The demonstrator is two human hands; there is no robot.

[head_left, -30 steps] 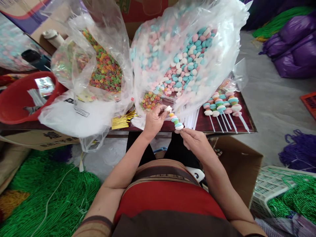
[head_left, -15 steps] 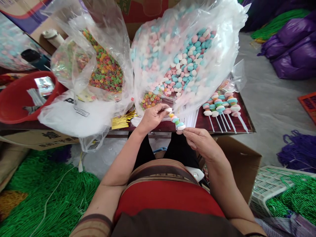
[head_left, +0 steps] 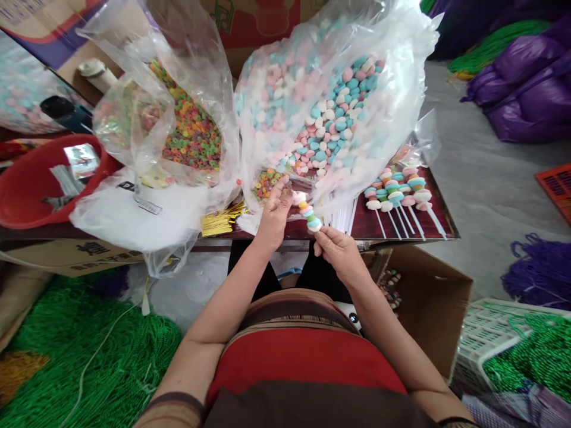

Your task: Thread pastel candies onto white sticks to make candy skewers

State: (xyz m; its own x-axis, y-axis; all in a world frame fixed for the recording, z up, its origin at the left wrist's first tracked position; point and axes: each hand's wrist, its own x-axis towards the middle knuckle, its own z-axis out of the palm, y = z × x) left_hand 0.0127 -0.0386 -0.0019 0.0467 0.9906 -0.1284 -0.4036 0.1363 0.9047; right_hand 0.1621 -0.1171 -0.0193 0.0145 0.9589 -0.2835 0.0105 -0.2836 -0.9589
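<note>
A skewer of stacked candies (head_left: 307,211), in white, pink, orange, blue and green, is held between both hands above the table's front edge. My left hand (head_left: 275,215) pinches at its upper end, beside the small heap of candy rings (head_left: 267,182). The lower end, just below a white candy, is in the closed fingers of my right hand (head_left: 332,245). Several finished-looking candy skewers (head_left: 397,189) lie on the dark red table (head_left: 439,193) at the right. White sticks (head_left: 341,217) lie behind my right hand.
Open bags of blue, pink and white candies (head_left: 330,131) and of candy rings (head_left: 191,134) stand behind the hands. A red basin (head_left: 27,202) and yellow ties (head_left: 218,221) are left. An open cardboard box (head_left: 428,303) stands below right.
Both hands and the candy skewer have shifted a little to the left. My left hand has turned more upright, its fingers now near the candy rings.
</note>
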